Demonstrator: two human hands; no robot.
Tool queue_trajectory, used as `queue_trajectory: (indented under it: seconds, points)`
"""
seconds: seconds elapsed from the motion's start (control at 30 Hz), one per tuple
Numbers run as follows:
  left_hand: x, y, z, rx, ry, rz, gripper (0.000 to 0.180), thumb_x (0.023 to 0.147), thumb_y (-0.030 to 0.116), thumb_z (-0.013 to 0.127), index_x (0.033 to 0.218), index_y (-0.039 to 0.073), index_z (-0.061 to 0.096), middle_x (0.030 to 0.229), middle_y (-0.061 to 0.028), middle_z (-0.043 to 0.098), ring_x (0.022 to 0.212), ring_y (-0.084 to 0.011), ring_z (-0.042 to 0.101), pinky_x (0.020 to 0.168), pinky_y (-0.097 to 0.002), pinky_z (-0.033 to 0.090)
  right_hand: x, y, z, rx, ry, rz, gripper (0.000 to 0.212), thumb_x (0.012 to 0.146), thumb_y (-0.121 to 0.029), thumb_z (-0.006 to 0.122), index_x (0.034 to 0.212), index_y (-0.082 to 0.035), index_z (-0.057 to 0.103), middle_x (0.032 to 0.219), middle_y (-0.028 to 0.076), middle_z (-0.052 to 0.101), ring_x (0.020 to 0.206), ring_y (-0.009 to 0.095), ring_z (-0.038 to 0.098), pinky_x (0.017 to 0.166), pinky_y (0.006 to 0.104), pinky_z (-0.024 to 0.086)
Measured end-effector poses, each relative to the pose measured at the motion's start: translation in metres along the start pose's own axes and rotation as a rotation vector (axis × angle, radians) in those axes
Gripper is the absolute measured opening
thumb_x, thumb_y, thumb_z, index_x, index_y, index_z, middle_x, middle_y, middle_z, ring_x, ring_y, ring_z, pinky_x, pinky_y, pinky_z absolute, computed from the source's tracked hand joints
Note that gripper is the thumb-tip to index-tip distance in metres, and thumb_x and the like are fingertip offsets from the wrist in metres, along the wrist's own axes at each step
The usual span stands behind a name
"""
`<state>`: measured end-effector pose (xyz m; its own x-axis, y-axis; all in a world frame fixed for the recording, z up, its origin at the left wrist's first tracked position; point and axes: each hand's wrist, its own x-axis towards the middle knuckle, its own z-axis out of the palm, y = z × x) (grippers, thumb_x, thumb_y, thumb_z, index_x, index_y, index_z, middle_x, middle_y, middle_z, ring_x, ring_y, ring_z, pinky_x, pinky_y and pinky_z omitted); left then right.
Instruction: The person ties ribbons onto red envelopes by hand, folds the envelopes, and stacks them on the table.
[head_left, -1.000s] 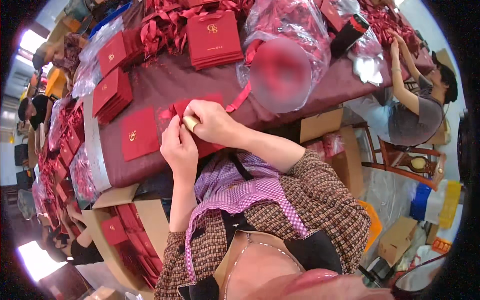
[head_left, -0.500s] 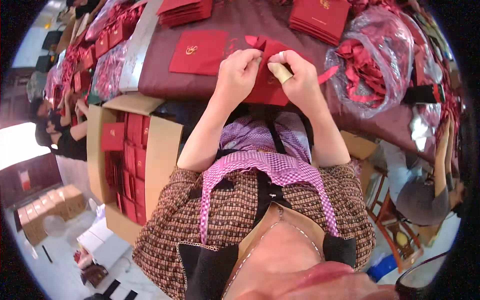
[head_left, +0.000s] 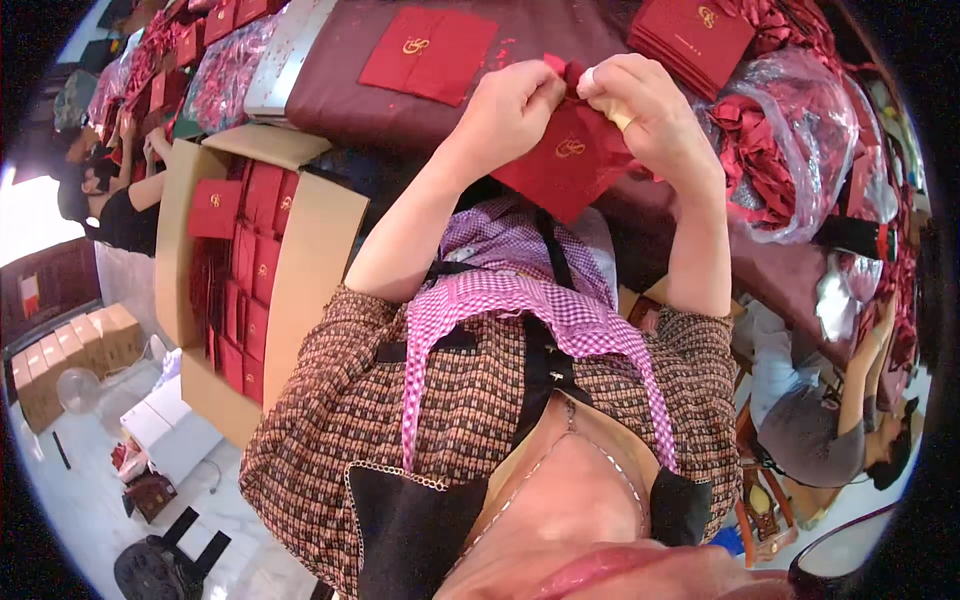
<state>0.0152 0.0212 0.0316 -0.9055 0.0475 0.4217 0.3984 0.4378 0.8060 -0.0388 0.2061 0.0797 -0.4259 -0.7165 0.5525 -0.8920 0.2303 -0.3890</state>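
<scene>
A red fabric-like pouch (head_left: 565, 165) with a gold emblem hangs tilted between my two hands, over the near edge of the table. My left hand (head_left: 515, 112) pinches its upper edge on the left, fingers closed. Close beside it, my right hand (head_left: 650, 110) grips the upper right part, with pale coverings on its thumb and a fingertip. A dark red bit of material shows between the fingertips; what it is I cannot make out. Another red pouch (head_left: 430, 55) with a gold emblem lies flat on the table beyond my left hand.
The table has a dark red cover (head_left: 340, 75). At right stand a stack of red pouches (head_left: 690, 45) and a clear plastic bag (head_left: 790, 150) of red pieces. An open carton (head_left: 310, 290) holds rows of red pouches at my left. Other people work at both sides.
The pouch has turned askew and hangs lower beneath my fingers. Both hands have shifted right in the picture, and the right hand has risen. The view has moved too.
</scene>
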Motion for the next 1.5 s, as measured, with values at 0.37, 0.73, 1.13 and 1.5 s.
queue_trajectory:
  seconds: [0.37,0.73,1.13,1.5]
  points:
    - [0.000,-0.038,-0.048,0.222,0.441,0.007,0.015,0.082,0.006,0.062,0.096,0.002,0.063,0.085,-0.0057,0.061,0.075,-0.0130,0.056,0.069,-0.0252,0.045,-0.010,0.028,0.000,0.152,-0.045,0.264,0.011,0.081,-0.005,0.059,0.090,-0.001,0.057,0.084,0.013,0.060,0.082,0.029,0.058,0.073,0.0355,0.045]
    - [-0.029,-0.045,-0.010,0.515,0.032,-0.032,0.020,0.072,0.021,0.069,0.079,0.002,0.065,0.078,-0.0137,0.060,0.078,-0.0329,0.057,0.072,-0.0412,0.045,-0.021,0.067,0.024,0.405,0.123,0.468,0.026,0.088,-0.004,0.055,0.114,0.000,0.056,0.103,0.004,0.062,0.097,0.012,0.057,0.088,0.0241,0.043]
    - [-0.023,-0.044,-0.012,0.294,-0.060,-0.312,0.026,0.078,0.022,0.069,0.090,0.000,0.066,0.074,-0.0131,0.065,0.067,-0.0174,0.062,0.062,-0.0298,0.047,-0.088,0.075,0.035,-0.177,-0.011,0.412,0.018,0.081,-0.017,0.061,0.093,-0.005,0.063,0.089,0.013,0.061,0.088,0.033,0.055,0.079,0.0413,0.044]
    - [-0.025,-0.052,-0.013,0.010,-0.022,-0.394,0.022,0.080,0.016,0.062,0.092,-0.002,0.065,0.074,-0.0155,0.065,0.071,-0.0188,0.063,0.066,-0.0307,0.048,-0.088,0.069,0.034,-0.325,0.004,0.426,0.014,0.083,-0.012,0.057,0.096,-0.005,0.058,0.085,0.013,0.061,0.086,0.033,0.056,0.079,0.0423,0.044]
